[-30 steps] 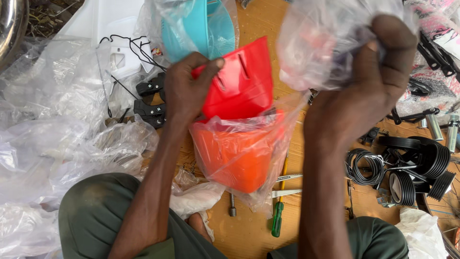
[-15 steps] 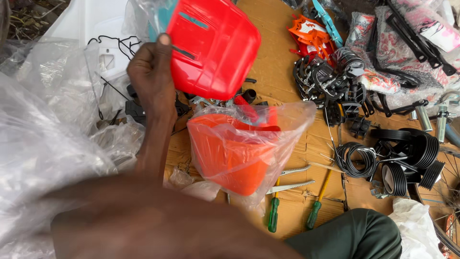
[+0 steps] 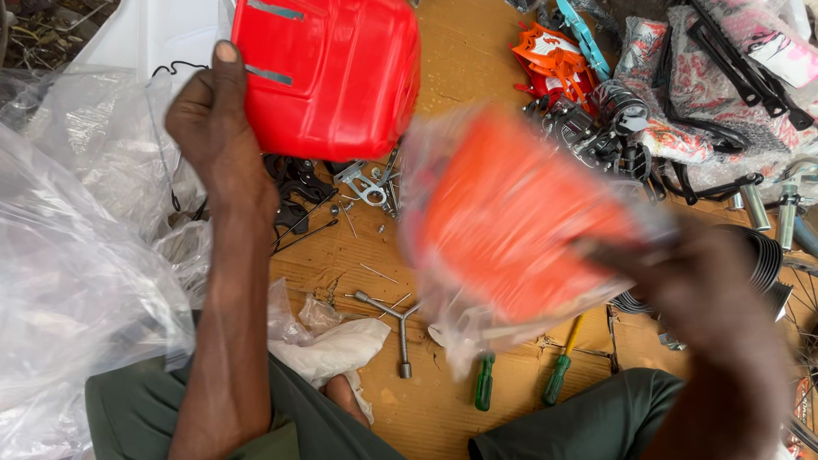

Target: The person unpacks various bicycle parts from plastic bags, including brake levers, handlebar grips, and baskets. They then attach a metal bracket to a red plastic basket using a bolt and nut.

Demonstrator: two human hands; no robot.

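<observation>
Soft, even daylight fills the scene, casting only faint shadows. The right hand (image 3: 724, 341) and the orange plastic part in a clear bag (image 3: 511, 221) are smeared by motion blur. The left hand (image 3: 213, 128) and red plastic panel (image 3: 332, 77) stay sharp.

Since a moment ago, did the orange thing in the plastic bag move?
Yes. The bagged orange part, gripped by the right hand, rose off the lap and swung right, now above the green screwdrivers.

A flattened brown cardboard sheet (image 3: 460, 51) carries the clutter — a three-armed metal socket wrench (image 3: 394, 317) near its front edge, two green-handled screwdrivers (image 3: 484, 382) just beside. Crumpled clear plastic bags (image 3: 77, 281) crowd its left edge; black coiled rubber rings (image 3: 763, 255) lie at its right edge.
</observation>
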